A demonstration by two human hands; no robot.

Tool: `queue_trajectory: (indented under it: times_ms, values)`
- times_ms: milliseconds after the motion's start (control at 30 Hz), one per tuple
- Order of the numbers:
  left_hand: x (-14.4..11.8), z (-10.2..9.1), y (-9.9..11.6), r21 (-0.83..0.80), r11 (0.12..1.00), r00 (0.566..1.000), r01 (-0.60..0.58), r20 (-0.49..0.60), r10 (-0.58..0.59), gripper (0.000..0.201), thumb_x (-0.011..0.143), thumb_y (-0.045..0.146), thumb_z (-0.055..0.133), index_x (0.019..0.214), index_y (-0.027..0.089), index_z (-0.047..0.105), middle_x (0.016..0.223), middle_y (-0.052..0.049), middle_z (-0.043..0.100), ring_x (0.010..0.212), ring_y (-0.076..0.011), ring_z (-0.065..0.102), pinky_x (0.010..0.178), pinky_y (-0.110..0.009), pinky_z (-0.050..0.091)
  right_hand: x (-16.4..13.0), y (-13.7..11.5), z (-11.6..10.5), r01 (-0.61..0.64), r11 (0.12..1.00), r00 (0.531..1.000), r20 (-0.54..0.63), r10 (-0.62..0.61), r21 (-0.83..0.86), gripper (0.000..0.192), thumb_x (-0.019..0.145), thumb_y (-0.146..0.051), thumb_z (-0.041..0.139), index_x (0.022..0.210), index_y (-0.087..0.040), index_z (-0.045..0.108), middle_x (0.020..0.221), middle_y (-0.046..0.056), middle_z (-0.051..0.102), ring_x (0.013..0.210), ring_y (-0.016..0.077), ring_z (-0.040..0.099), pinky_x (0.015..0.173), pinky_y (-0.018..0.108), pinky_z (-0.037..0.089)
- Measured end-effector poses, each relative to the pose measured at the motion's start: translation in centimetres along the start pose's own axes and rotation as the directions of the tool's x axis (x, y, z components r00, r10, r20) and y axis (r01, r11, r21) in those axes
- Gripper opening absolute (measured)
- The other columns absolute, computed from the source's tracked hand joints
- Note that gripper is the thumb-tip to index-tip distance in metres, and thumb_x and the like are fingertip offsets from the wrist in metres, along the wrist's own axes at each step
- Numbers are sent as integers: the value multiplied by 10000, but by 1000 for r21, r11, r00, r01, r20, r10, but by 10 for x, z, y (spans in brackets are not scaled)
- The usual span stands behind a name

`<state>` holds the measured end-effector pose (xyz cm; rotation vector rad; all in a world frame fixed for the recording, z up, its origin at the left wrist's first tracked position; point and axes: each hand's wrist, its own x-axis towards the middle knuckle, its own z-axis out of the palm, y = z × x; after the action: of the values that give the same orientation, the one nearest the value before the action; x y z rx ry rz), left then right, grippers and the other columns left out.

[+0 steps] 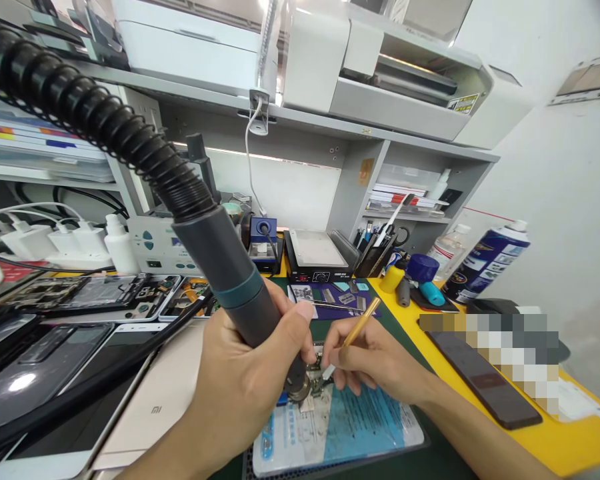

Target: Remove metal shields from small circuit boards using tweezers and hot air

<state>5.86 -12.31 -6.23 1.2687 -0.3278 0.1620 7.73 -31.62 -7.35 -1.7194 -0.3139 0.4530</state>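
Observation:
My left hand [253,360] is wrapped round the dark grey handle of a hot air gun [215,260], whose ribbed black hose runs to the upper left. Its nozzle points down at a small circuit board [317,387], partly hidden behind it. In my right hand [365,360] a slim gold-handled tool [363,322] is pinched like a pen; its pale tip reaches down to the board, and its exact kind is unclear. Under the board lies a stained blue and white pad [350,427].
Opened phones and casings [160,393] fill the left side, with a black cable across them. A hot plate [320,257] and pen holder [380,253] stand behind. To the right are a dark phone [480,380], bottles and a spray can [485,260].

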Motion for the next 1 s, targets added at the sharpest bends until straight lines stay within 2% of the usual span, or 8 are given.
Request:
queue_trajectory:
  times_ms: [267,667,1000]
  values:
    - [0,-1,0,-18,1000,1000,6,-1,-6,239,911,370,698,827,243,513,600,61,610,560,-170,614,586,-317,529,2,2,-1,12,1000,1000,19,-12,15,91,754,-194,604,743,-128,666,561,13,656,413,80,518,394,156,365]
    - [-1,1,3,-18,1000,1000,5,-14,-5,235,900,346,702,805,239,516,591,53,604,560,-176,616,586,-320,526,2,1,-1,14,1000,1000,22,-14,3,80,765,-188,606,747,-131,660,571,13,664,418,78,515,407,158,379]
    - [-1,1,3,-19,1000,1000,4,-17,-4,239,896,354,708,804,244,517,593,57,600,563,-183,615,580,-330,522,1,1,-1,-1,1000,1000,4,1,-17,75,747,-188,597,733,-133,647,553,15,647,417,84,514,374,156,307]
